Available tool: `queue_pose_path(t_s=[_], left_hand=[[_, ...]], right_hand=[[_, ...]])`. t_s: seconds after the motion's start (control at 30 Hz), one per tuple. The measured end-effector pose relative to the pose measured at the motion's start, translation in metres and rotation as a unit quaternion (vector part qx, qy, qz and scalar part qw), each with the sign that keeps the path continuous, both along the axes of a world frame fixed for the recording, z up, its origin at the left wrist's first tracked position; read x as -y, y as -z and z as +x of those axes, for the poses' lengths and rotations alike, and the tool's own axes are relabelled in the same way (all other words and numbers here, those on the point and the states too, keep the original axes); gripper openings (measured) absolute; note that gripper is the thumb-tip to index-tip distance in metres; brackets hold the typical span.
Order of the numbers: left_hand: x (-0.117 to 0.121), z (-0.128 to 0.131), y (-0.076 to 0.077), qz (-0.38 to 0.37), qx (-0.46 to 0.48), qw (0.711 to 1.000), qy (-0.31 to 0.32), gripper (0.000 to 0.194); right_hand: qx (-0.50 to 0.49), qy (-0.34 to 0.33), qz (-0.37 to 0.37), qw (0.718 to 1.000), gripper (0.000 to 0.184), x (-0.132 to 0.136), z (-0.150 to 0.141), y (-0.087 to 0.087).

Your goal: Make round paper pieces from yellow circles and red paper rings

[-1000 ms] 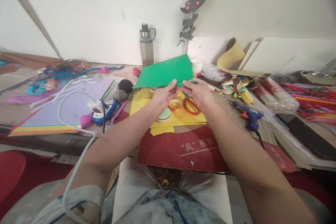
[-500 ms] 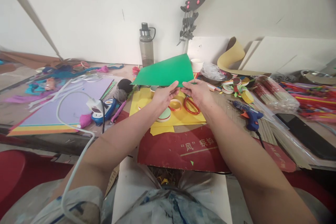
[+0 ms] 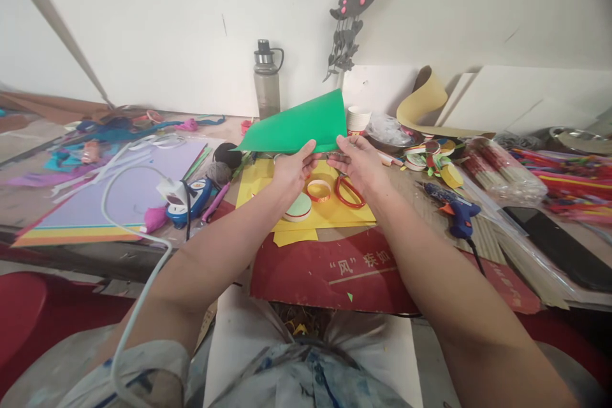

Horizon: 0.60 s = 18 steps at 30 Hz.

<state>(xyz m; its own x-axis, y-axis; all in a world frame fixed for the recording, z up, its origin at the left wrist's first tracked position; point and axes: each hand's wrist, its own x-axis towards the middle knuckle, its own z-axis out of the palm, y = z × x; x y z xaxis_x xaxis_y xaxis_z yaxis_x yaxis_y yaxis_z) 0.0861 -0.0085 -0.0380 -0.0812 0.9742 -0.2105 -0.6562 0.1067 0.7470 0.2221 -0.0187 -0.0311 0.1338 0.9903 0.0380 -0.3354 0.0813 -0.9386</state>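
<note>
Both my hands hold a green sheet of paper (image 3: 299,125) by its near edge, lifted above the table. My left hand (image 3: 292,170) pinches the edge with the thumb on top. My right hand (image 3: 357,162) grips the same edge close beside it. Below them lie yellow paper (image 3: 268,186), a red tape ring (image 3: 319,190), a round green-topped disc (image 3: 299,207) and red-handled scissors (image 3: 350,194).
A grey water bottle (image 3: 266,80) stands at the wall. On the left are a purple paper stack (image 3: 124,194), a white cable (image 3: 129,229) and a blue-white tool (image 3: 189,199). A blue glue gun (image 3: 452,209), a black phone (image 3: 554,243) and stick bundles (image 3: 502,172) lie right.
The green sheet has tipped up a little and shifted slightly left. Both hands rose a bit with it, still on its near edge.
</note>
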Motion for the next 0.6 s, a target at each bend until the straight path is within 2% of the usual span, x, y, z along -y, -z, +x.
queue_pose_path(t_s=[0.17, 0.33, 0.47, 0.6], left_hand=[[0.002, -0.002, -0.003, -0.002, -0.006, 1.000, -0.012, 0.020], [0.005, 0.002, 0.002, 0.006, -0.025, 1.000, 0.004, 0.016], [0.005, 0.006, 0.007, 0.012, -0.025, 0.999, 0.021, 0.018], [0.006, 0.005, 0.004, 0.018, -0.017, 1.000, 0.017, 0.020]], right_hand=[[0.022, 0.009, 0.013, 1.000, 0.050, -0.001, -0.001, 0.006], [0.028, 0.030, 0.012, 0.999, 0.061, -0.003, -0.010, 0.016], [0.017, 0.046, 0.011, 0.999, 0.058, -0.003, -0.014, 0.018], [-0.014, 0.049, 0.015, 0.999, 0.051, -0.002, -0.015, 0.017]])
